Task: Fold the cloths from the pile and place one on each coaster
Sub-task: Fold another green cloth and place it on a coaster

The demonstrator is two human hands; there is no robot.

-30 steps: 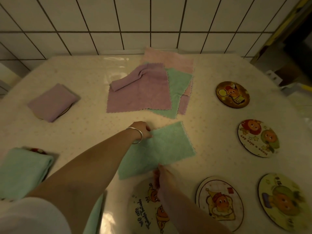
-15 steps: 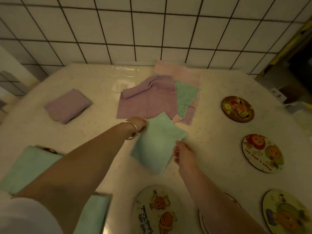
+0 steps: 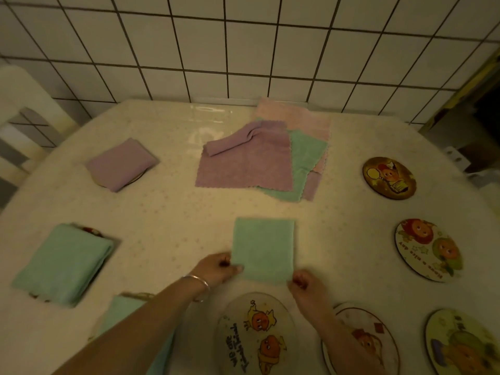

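A green cloth [image 3: 263, 249] lies folded into a narrow rectangle on the table. My left hand [image 3: 216, 269] pinches its near left corner and my right hand [image 3: 305, 286] pinches its near right corner. Just below them sits a bare cartoon coaster [image 3: 255, 334]. The pile of purple, green and pink cloths [image 3: 259, 161] lies spread at the back. Folded cloths cover coasters on the left: a purple one [image 3: 121, 163], a green one [image 3: 65, 262] and another green one [image 3: 130, 320] partly hidden by my left arm.
Bare coasters lie on the right: a dark one [image 3: 389, 177], a pale one [image 3: 428, 249], one at the bottom right [image 3: 462, 345] and one under my right forearm [image 3: 373, 336]. A tiled wall [image 3: 243, 50] backs the table [image 3: 162, 212].
The green cloth was lifted off the table, folded in half between both hands, and now lies flat nearer me. Both hands moved to its near corners.
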